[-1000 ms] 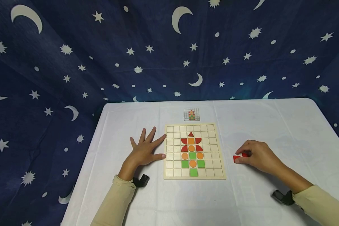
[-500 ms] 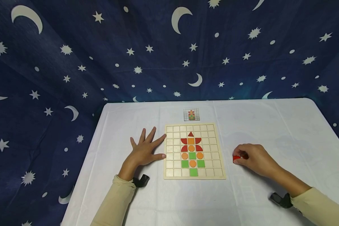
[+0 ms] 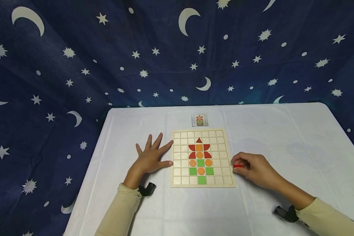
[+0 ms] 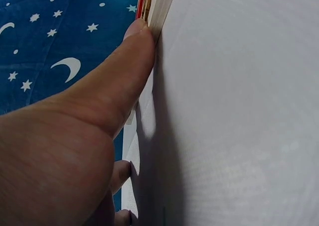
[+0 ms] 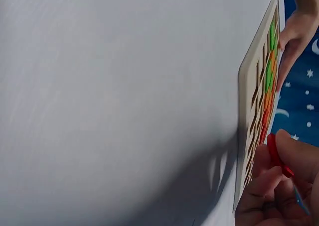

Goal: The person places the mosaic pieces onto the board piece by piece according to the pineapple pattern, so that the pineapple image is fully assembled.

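Between thumb and fingers of my right hand (image 3: 255, 167) is a small flat red piece (image 3: 238, 166), seen nearly edge-on beside the board's right edge. The right wrist view shows red (image 5: 273, 150) in the pinch; the fingers hide its outline. My left hand (image 3: 150, 159) lies with fingers spread, its thumb and index tips at the left edge of a wooden grid board (image 3: 219, 172). On that board are a red triangle (image 3: 199, 140), red rounded pieces (image 3: 192, 155), an orange square (image 3: 199, 147), orange circles (image 3: 201, 171) and green squares (image 3: 202, 180).
Behind the board lies a small card (image 3: 199, 120) printed with a grid and a coloured figure. A white cloth (image 3: 283, 131) covers the table. Dark blue fabric with moons and stars (image 3: 165, 32) hangs behind it.
My right hand has moved left to the board's right edge, carrying red. Two red bits showed at its fingers earlier; now one thin edge shows in the head view. The left hand stays put.
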`<action>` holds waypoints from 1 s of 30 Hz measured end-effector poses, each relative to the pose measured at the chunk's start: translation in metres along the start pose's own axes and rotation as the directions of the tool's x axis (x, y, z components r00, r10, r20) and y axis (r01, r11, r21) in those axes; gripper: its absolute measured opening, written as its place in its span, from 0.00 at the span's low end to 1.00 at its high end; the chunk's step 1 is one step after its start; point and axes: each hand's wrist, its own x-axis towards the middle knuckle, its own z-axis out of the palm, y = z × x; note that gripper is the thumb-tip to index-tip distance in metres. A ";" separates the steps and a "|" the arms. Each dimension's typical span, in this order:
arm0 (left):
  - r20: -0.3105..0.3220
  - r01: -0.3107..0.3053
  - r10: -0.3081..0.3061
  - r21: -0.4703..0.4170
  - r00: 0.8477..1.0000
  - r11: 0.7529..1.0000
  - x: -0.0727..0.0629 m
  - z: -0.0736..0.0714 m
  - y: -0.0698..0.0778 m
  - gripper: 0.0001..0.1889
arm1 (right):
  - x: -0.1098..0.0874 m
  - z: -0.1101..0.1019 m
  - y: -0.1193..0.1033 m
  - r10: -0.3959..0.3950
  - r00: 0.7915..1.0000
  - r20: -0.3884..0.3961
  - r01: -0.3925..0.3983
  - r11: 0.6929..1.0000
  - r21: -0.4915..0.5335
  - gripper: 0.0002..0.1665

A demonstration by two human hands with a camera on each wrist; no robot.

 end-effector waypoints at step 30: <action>0.007 0.003 -0.003 0.010 1.000 1.000 0.001 0.001 -0.002 0.47 | 0.016 0.044 -0.040 0.069 0.981 0.179 -0.119 0.951 0.285 0.06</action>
